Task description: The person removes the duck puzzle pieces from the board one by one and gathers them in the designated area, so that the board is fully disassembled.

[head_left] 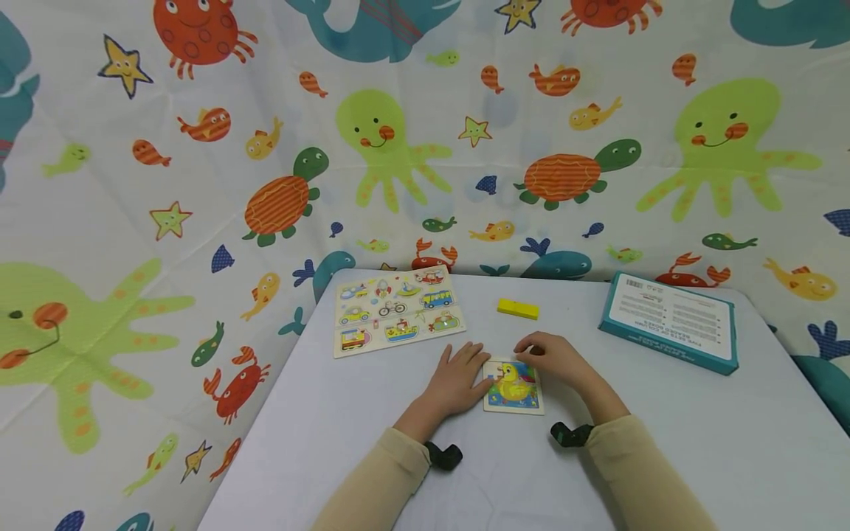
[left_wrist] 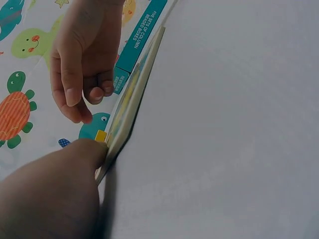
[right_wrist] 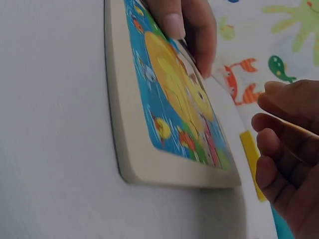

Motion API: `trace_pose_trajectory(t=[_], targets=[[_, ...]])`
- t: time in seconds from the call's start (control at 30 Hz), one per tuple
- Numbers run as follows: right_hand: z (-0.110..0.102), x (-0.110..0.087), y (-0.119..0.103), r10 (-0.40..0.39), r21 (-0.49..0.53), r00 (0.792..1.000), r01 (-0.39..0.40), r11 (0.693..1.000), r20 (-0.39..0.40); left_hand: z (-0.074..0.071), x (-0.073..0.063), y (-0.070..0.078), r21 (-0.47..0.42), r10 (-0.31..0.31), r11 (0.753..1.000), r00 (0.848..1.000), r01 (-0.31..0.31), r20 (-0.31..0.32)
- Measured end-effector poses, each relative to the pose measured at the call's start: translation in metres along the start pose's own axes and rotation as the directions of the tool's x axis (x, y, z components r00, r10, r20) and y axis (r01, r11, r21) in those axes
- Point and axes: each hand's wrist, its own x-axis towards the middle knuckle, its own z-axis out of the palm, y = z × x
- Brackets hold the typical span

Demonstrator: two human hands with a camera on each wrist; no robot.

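Note:
A square wooden duck puzzle [head_left: 512, 408] lies on the white table between the hands, its yellow duck on a blue picture. The left hand [head_left: 458, 380] is at the puzzle's left side, fingers extended along the far left corner and thumb over the left part of the picture. In the right wrist view, the left thumb [right_wrist: 173, 24] shows over the board. Above the puzzle's far right corner is the right hand [head_left: 558, 360], wrist bent. In the left wrist view, the right hand [left_wrist: 82, 64] hangs with loosely curled fingers; no object shows in it.
A larger wooden vehicle puzzle board [head_left: 392, 310] lies at the back left. Beyond the duck puzzle is a yellow block [head_left: 518, 308]. A teal and white box [head_left: 671, 321] lies at the back right. Behind the table hangs a sea-animal curtain [head_left: 412, 221].

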Motion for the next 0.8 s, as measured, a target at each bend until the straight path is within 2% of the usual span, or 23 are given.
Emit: trace_pose_trajectory(t=[0.27, 0.67, 0.8], targets=[[0.014, 0.008, -0.005, -0.065, -0.03, 0.997, 0.066, 0.997, 0.036, -0.002, -0.001, 0.001, 0.011, 0.0, 1.0, 1.0, 0.0, 0.006], [0.023, 0.013, -0.004, -0.032, 0.015, 0.994, 0.03, 0.999, 0.101, -0.005, -0.001, 0.001, 0.013, 0.008, 1.0, 1.0, -0.008, 0.01], [0.025, 0.014, -0.006, -0.024, -0.007, 0.993, 0.025, 1.0, 0.118, -0.005, -0.001, 0.001, 0.013, 0.01, 1.0, 1.0, -0.01, 0.005]])
